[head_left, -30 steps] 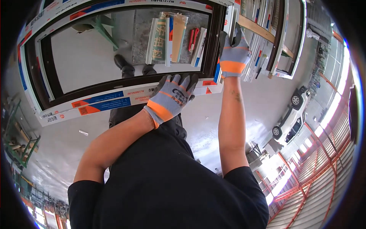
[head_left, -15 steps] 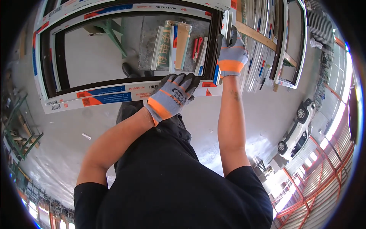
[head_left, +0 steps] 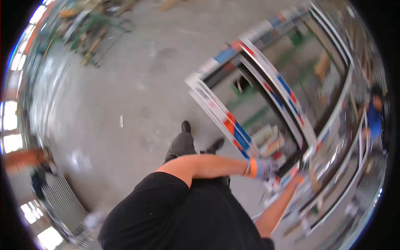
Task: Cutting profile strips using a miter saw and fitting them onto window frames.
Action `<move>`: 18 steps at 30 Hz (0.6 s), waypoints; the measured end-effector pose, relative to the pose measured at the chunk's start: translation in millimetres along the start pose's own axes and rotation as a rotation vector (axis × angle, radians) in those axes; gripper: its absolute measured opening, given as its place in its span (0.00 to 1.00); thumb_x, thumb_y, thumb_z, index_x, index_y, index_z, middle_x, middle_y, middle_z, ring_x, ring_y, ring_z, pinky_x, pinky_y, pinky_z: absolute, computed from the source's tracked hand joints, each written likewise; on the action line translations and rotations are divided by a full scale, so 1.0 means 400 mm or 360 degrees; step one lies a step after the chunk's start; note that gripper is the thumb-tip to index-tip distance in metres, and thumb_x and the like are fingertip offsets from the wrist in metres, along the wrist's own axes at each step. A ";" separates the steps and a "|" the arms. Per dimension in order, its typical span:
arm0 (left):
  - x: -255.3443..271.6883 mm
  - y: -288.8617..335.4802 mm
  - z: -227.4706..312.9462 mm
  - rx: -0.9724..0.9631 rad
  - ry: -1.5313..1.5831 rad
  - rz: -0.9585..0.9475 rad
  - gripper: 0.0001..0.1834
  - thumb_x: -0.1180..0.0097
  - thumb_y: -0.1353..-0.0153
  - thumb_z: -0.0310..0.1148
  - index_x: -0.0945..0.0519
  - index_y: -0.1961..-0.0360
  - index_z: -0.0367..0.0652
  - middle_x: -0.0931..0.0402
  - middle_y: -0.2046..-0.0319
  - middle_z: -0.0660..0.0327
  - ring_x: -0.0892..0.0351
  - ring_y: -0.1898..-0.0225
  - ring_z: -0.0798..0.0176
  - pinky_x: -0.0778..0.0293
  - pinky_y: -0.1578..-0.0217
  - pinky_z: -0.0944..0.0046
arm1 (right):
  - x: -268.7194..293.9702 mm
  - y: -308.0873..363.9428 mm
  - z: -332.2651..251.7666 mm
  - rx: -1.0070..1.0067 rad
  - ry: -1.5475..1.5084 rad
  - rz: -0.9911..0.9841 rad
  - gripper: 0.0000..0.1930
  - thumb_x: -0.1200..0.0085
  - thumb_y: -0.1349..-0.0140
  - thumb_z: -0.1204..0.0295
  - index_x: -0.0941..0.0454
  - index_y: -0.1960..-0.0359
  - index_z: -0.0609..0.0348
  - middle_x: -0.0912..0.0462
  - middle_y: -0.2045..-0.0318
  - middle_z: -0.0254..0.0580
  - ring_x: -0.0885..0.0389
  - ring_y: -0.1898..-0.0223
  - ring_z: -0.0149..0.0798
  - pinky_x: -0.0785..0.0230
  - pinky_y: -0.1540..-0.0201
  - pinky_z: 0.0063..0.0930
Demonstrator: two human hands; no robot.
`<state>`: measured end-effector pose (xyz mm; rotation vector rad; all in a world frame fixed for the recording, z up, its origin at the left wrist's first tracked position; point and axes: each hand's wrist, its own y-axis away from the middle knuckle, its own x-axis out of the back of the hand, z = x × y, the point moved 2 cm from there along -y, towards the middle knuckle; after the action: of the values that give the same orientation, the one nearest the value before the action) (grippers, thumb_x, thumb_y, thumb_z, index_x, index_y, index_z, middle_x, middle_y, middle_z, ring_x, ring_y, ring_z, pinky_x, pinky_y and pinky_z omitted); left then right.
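Note:
A large dark metal window frame (head_left: 234, 127), wrapped in white, blue and orange protective film, stands tilted across the right of the view. At its near corner lies my left hand (head_left: 263, 168), in a grey glove with an orange cuff and dark fingertips. It appears to touch the frame's edge; its fingers are smeared. My right hand (head_left: 306, 164), also gloved, is farther right by the same corner, and its fingers are too blurred to make out. Through the frame's opening, several light strips (head_left: 266, 141) show beside a blurred red thing (head_left: 281, 159).
Long metal profiles (head_left: 333, 183) lie beyond the frame at the right, where a person in blue (head_left: 375, 118) stands. Cluttered green racks (head_left: 93, 35) are at the far left. A small scrap (head_left: 121, 121) lies on the grey floor (head_left: 141, 96).
The view has swung left, so the frame and both hands now appear at the right. My left hand still lies by the frame's near corner. The picture is now blurred.

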<state>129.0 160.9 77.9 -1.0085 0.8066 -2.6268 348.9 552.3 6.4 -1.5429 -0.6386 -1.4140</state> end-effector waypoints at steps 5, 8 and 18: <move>0.415 0.388 0.049 0.0368 -0.0913 0.0451 0.30 0.50 0.40 0.36 0.31 0.36 0.43 0.34 0.37 0.49 0.35 0.35 0.46 0.40 0.34 0.43 | 0.313 -0.225 -1.098 -0.0178 -0.1794 -0.0744 0.25 0.43 0.36 0.70 0.29 0.40 0.72 0.22 0.45 0.53 0.25 0.45 0.42 0.36 0.39 0.37; 0.597 0.663 0.074 0.0496 -0.1178 0.0568 0.29 0.46 0.42 0.41 0.28 0.38 0.51 0.36 0.33 0.53 0.41 0.31 0.45 0.44 0.33 0.35 | 0.399 -0.199 -1.501 0.0441 -0.1189 -0.1059 0.20 0.42 0.35 0.68 0.24 0.45 0.68 0.18 0.53 0.50 0.22 0.51 0.39 0.31 0.45 0.37; 1.107 1.570 0.352 0.1593 -0.1202 0.0254 0.22 0.49 0.37 0.45 0.25 0.45 0.49 0.25 0.58 0.60 0.24 0.51 0.52 0.30 0.47 0.45 | 0.364 -0.103 -2.645 0.1713 -0.0554 -0.1538 0.21 0.45 0.35 0.51 0.20 0.48 0.49 0.16 0.53 0.50 0.18 0.53 0.54 0.26 0.49 0.40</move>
<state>-103.4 -584.5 56.1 -1.3120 -0.5251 -1.8110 -165.7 -382.1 72.2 -0.5519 -2.1240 -1.0304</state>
